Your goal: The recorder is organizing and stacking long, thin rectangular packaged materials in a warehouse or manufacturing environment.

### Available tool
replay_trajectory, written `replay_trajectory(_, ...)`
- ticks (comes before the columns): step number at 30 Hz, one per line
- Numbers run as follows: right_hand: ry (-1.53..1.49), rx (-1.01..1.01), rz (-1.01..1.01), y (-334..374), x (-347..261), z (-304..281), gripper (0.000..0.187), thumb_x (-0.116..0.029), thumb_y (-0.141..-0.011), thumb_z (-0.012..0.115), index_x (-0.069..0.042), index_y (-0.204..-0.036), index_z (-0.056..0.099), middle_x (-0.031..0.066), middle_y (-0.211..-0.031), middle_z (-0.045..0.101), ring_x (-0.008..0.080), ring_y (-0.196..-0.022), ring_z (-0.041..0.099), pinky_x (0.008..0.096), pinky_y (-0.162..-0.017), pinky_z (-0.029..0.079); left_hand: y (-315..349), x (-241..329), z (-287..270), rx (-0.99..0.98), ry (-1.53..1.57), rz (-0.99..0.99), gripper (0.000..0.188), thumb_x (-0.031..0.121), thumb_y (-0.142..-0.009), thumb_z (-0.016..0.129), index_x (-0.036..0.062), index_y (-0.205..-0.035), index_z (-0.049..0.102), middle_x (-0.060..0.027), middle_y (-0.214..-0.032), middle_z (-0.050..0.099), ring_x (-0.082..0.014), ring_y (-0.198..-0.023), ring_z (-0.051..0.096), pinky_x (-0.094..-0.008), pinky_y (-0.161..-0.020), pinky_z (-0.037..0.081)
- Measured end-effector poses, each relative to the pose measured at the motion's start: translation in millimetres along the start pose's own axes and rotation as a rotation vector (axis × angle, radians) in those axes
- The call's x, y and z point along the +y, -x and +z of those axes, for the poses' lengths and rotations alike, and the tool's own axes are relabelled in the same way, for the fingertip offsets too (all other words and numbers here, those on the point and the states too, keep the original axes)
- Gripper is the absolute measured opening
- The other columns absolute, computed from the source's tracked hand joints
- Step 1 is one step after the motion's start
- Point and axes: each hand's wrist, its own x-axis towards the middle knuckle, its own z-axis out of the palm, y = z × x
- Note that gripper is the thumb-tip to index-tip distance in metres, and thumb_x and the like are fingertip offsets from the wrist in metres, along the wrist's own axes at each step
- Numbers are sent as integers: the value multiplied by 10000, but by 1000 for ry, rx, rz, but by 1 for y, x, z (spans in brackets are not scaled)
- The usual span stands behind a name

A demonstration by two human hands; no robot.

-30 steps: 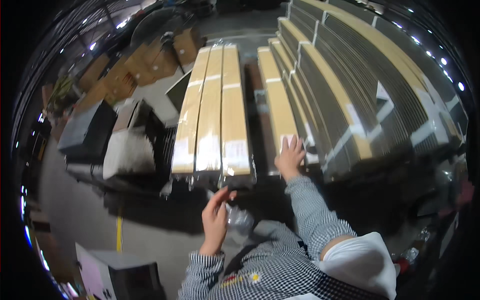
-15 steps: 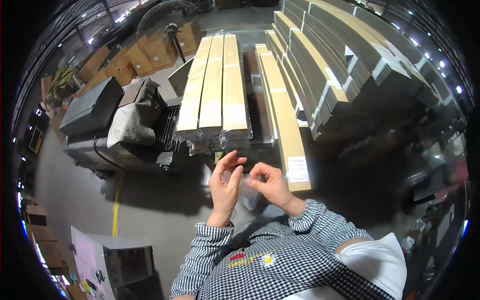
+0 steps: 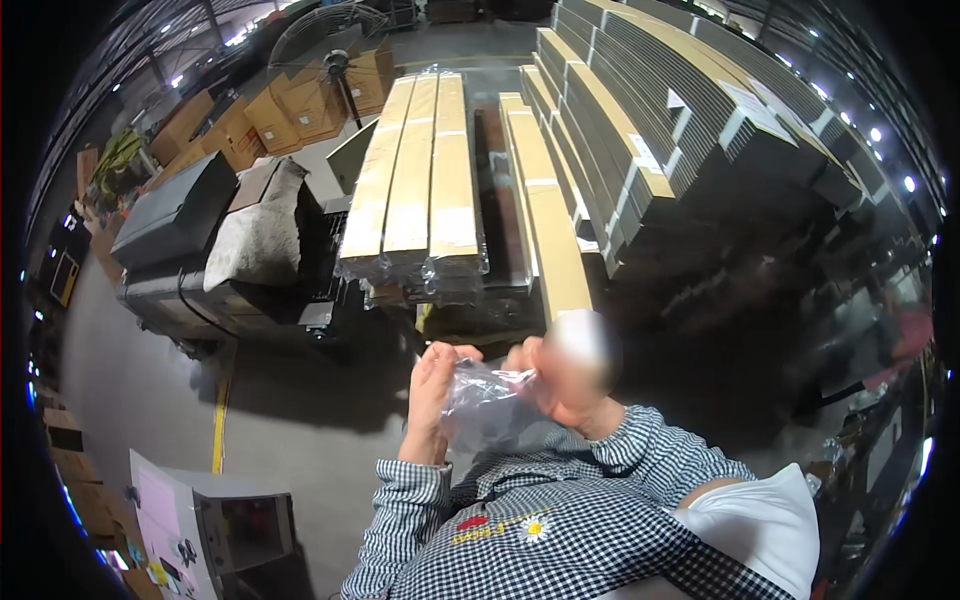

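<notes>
A clear, crinkled plastic bag or sheet [image 3: 492,402] is stretched between my two hands in front of my checked apron. My left hand [image 3: 430,392] has its fingers closed on the upper left edge of the plastic. On the other side, my right hand [image 3: 565,392] pinches the upper right part, though a pale blurred patch covers some of that hand. Just beyond the hands lie long wrapped cartons [image 3: 455,180], side by side, their near ends covered in clear film.
Long flat cartons [image 3: 668,178] are stacked high on the right. A single long carton [image 3: 545,220] runs between the stacks. At left stands a dark machine [image 3: 165,215] with a grey cloth [image 3: 258,240]. A grey cabinet [image 3: 240,500] is at lower left, and a fan [image 3: 335,62] stands far back.
My hands have lowered slightly and drawn the plastic out between them, so it shows wider now. The left fingers, raised before, have closed on it. The view has shifted a little.
</notes>
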Motion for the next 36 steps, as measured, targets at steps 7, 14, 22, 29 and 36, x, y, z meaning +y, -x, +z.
replay_trajectory(7,152,268,-162,62,-57,-106,250,-190,-908,637,-68,-727,515,23,-666,519,115,-615,454,254,-583,373,-3,-31,-15,-217,-260,-289,161,190,-970,609,70,-896,532,58,-665,456,-30,-555,426,-187,-494,318)
replay_trajectory(14,305,221,-288,85,-64,-132,256,-163,-950,614,-84,-739,491,10,-685,537,80,-616,444,216,-579,352,-32,-57,51,-383,-273,-338,638,321,-821,734,-2,-1332,529,79,-663,435,-20,-600,376,-183,-555,286)
replay_trajectory(22,548,564,-486,73,-58,-107,239,-144,-949,615,-65,-760,492,14,-709,511,74,-647,465,210,-592,380,-11,-64,132,-632,-720,-129,343,148,-831,728,16,-1136,642,-37,-921,671,-83,-825,587,-245,-713,465)
replay_trajectory(29,183,320,-313,69,-80,-132,279,-165,-952,599,-68,-718,481,19,-637,482,103,-604,419,246,-603,347,-32,-67,117,-429,-110,-263,319,274,-937,614,61,-739,483,-135,-856,624,-160,-775,553,-288,-774,455)
replay_trajectory(36,355,100,-55,84,-83,-159,215,-185,-894,672,-3,-791,624,71,-698,582,133,-628,516,279,-592,406,-36,-51,41,-349,-120,-630,218,214,-937,601,4,-974,645,-69,-774,633,-163,-682,604,-295,-636,483)
